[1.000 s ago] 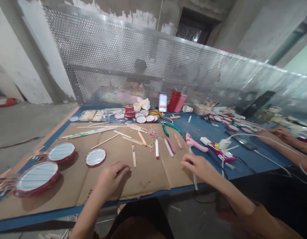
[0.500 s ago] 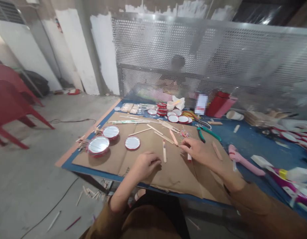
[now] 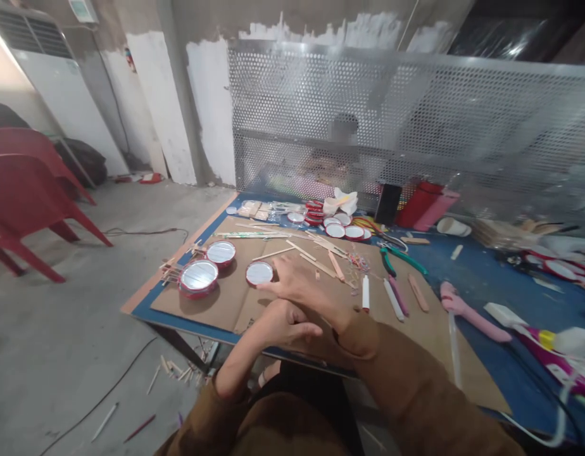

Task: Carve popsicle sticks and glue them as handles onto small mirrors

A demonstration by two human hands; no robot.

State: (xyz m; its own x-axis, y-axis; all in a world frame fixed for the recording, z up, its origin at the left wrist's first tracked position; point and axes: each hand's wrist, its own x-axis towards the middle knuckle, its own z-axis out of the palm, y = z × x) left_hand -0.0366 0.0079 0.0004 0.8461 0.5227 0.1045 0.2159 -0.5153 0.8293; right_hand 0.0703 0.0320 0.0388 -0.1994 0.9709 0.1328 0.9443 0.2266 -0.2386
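Note:
My right hand (image 3: 297,285) reaches left across my left forearm, fingers stretched flat over the cardboard sheet (image 3: 216,297). Its fingertips lie just beside a small round red-rimmed mirror (image 3: 259,272), and nothing shows in the hand. My left hand (image 3: 285,324) rests near the table's front edge, partly under the right forearm. Its fingers are loosely extended and hold nothing I can see. Two bigger red-rimmed mirrors (image 3: 198,277) (image 3: 221,252) lie further left. Wooden craft sticks (image 3: 316,256) lie just beyond the right hand.
A white stick with a red tip (image 3: 365,292), green pliers (image 3: 397,256), coloured rubber bands (image 3: 356,261) and a pink glue gun (image 3: 463,307) lie to the right. More red lids (image 3: 335,229) sit at the back. A perforated metal screen (image 3: 392,126) has a person (image 3: 344,133) behind it. Red chairs (image 3: 31,183) stand left.
My right hand moved from the sticks at the right, across my left arm, to beside the small mirror. The view swung left. My left hand stayed near the table edge.

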